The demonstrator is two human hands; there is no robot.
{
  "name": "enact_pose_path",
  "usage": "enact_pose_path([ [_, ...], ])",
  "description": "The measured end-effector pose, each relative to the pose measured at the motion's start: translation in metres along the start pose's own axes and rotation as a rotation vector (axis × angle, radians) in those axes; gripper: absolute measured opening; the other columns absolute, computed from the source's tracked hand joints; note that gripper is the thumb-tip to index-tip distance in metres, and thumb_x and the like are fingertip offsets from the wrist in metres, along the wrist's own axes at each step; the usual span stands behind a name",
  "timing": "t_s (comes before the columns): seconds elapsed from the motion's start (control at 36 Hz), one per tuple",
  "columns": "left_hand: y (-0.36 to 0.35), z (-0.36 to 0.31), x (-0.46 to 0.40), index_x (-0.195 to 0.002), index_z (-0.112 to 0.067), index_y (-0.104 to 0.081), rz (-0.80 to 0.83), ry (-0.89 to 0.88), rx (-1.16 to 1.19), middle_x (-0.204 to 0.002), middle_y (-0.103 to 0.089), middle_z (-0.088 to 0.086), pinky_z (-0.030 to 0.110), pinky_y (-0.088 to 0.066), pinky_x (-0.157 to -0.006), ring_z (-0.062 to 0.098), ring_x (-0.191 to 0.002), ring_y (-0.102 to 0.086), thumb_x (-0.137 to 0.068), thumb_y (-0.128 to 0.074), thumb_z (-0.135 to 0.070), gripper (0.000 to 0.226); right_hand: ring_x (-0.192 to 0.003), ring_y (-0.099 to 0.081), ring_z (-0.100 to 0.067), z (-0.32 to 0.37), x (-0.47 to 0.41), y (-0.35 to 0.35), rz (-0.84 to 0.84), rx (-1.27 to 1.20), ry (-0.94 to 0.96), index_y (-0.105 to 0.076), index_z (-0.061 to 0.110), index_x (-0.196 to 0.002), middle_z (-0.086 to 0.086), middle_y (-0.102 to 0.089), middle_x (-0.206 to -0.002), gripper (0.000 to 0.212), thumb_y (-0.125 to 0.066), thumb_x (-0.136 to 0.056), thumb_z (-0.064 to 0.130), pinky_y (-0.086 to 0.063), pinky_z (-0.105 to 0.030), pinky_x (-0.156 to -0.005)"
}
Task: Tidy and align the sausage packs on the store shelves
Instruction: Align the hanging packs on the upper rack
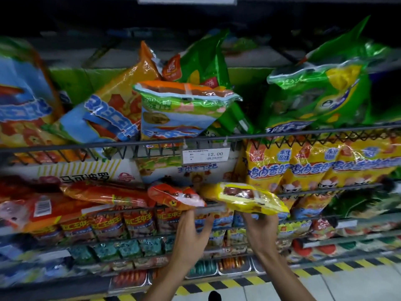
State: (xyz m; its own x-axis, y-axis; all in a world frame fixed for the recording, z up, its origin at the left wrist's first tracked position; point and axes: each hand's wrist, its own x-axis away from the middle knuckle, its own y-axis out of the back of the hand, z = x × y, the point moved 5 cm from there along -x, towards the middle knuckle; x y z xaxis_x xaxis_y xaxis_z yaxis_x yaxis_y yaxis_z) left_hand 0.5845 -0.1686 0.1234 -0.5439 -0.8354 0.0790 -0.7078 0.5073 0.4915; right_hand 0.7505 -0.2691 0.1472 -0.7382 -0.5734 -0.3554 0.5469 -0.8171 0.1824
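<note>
Nearest, the left hand [191,233] props the red pack [175,196] from beneath, fingers spread. At three o'clock of it, the right hand [260,222] curls under the yellow pack [249,197]. Both look light, floppy and slick; hold them under the middle. Beyond, at twelve o'clock, the wire rail [130,144] and price tag [205,156] crowd the shelf.

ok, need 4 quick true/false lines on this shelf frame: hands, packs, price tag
1. The left hand reaches up under the red pack. True.
2. The right hand holds a green pack. False: it holds the yellow pack from below.
3. The price tag on the wire rail reads 12.00. True.
4. The packs on the upper shelf stand in a neat upright row. False: the orange-blue pack and green pack lean at angles.
</note>
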Motion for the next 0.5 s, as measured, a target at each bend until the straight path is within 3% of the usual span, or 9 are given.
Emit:
enact_pose_path([
  [0.03, -0.002, 0.002, -0.001, -0.109, -0.013, -0.054, 0.006, 0.026, 0.014, -0.104, -0.053, 0.005, 0.039, -0.048, -0.088, 0.017, -0.101, -0.055, -0.09, -0.053, -0.063, 0.053, -0.097, -0.066, 0.011, 0.001, 0.004, 0.005, -0.038, -0.094, -0.016, -0.074, 0.051, -0.102, 0.034, -0.071, -0.097, 0.06, -0.074, -0.085, -0.006, -0.055, -0.021, -0.082],
  [0.08, -0.005, 0.004, -0.001, -0.105, -0.008, -0.051, 0.011, 0.058, 0.061, -0.1, -0.048, 0.016, 0.044, -0.047, -0.081, 0.027, -0.095, -0.054, -0.084, -0.055, -0.071, 0.067, -0.104, -0.07, -0.003, 0.001, 0.011, 0.01, -0.094, -0.235, -0.053, -0.074, 0.032, -0.112, 0.019, -0.076, -0.105, 0.037, -0.072, -0.087, 0.005, -0.055, -0.021, -0.088],
  [0.17, -0.009, 0.002, 0.0, -0.098, -0.016, -0.045, 0.04, 0.077, 0.144, -0.097, -0.042, 0.016, 0.043, -0.041, -0.075, 0.028, -0.087, -0.051, -0.08, -0.061, -0.073, 0.062, -0.1, -0.073, -0.016, -0.004, 0.013, 0.019, -0.208, -0.315, -0.157, -0.072, 0.003, -0.107, 0.0, -0.078, -0.1, 0.028, -0.073, -0.085, 0.02, -0.056, -0.024, -0.085],
  [0.31, -0.011, 0.002, -0.006, -0.079, -0.027, -0.032, 0.022, 0.058, 0.207, -0.079, -0.029, -0.003, 0.034, -0.031, -0.065, 0.011, -0.066, -0.038, -0.073, -0.073, -0.076, 0.064, -0.08, -0.066, -0.022, -0.012, 0.022, 0.037, -0.361, -0.447, -0.344, -0.068, 0.031, -0.087, 0.001, -0.066, -0.082, 0.038, -0.077, -0.076, 0.066, -0.054, -0.043, -0.077],
  [0.39, -0.011, -0.003, -0.013, -0.062, -0.009, -0.037, 0.075, 0.068, 0.338, -0.057, -0.032, -0.007, 0.035, -0.031, -0.063, 0.013, -0.056, -0.04, -0.074, -0.082, -0.065, 0.073, -0.104, -0.072, -0.028, -0.012, 0.025, 0.036, -0.346, -0.731, -0.485, -0.066, 0.015, -0.108, -0.004, -0.076, -0.101, 0.05, -0.074, -0.079, 0.055, -0.059, -0.04, -0.088],
  [0.42, -0.012, -0.006, -0.016, -0.083, 0.006, -0.05, 0.102, 0.063, 0.383, -0.056, -0.045, -0.01, 0.031, -0.037, -0.067, 0.012, -0.057, -0.048, -0.069, -0.085, -0.066, 0.081, -0.11, -0.071, -0.028, -0.008, 0.026, 0.033, -0.319, -0.795, -0.539, -0.063, 0.009, -0.116, -0.005, -0.077, -0.108, 0.05, -0.069, -0.084, 0.047, -0.058, -0.041, -0.091],
  [0.44, -0.01, -0.009, -0.016, -0.071, -0.037, -0.046, 0.114, 0.071, 0.43, -0.066, -0.061, -0.013, 0.029, -0.045, -0.077, 0.008, -0.067, -0.06, -0.06, -0.087, -0.071, 0.054, -0.113, -0.071, -0.027, -0.003, 0.025, 0.029, -0.272, -0.845, -0.574, -0.061, 0.007, -0.122, -0.006, -0.076, -0.113, 0.046, -0.063, -0.09, 0.04, -0.056, -0.043, -0.093],
  [0.47, -0.011, -0.009, -0.018, -0.069, -0.022, -0.07, 0.131, 0.078, 0.488, -0.083, -0.073, -0.017, 0.026, -0.049, -0.086, 0.002, -0.084, -0.069, -0.05, -0.087, -0.076, 0.06, -0.114, -0.07, -0.026, 0.002, 0.026, 0.024, -0.223, -0.897, -0.604, -0.06, 0.007, -0.125, -0.007, -0.075, -0.117, 0.042, -0.058, -0.094, 0.035, -0.056, -0.043, -0.095],
  [0.5, -0.012, -0.01, -0.017, -0.081, -0.027, -0.079, 0.153, 0.081, 0.516, -0.097, -0.077, -0.018, 0.023, -0.051, -0.091, 0.0, -0.1, -0.07, -0.043, -0.088, -0.078, 0.064, -0.116, -0.069, -0.026, 0.004, 0.027, 0.019, -0.183, -0.942, -0.634, -0.06, 0.008, -0.127, -0.008, -0.074, -0.12, 0.041, -0.055, -0.096, 0.033, -0.057, -0.043, -0.096],
])
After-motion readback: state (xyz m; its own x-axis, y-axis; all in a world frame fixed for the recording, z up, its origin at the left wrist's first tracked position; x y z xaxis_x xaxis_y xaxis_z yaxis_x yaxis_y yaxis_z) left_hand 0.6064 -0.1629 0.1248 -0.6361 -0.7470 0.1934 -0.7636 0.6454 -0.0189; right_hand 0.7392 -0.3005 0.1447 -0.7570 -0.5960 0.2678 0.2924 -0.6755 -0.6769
